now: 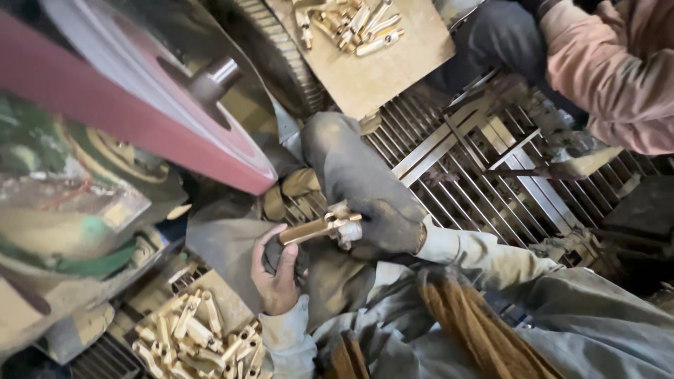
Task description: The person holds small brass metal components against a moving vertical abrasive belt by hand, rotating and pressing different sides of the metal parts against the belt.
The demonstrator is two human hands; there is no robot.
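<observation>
Both my hands hold one long brass fitting (314, 228) just below the rim of a big red grinding wheel (133, 112). My left hand (277, 274) is bare and grips the fitting's left end with thumb and fingers. My right hand (382, 226), in a dark dirty glove, clasps the right end, where a silvery knob sticks out. The fitting lies nearly level, above my grey-clad knee (337, 151).
A cardboard sheet (217, 302) at bottom left carries several brass fittings (200, 337). Another board (379, 70) at top holds several more. A metal floor grate (484, 168) spreads to the right. Another person in a pink sleeve (618, 77) crouches at top right.
</observation>
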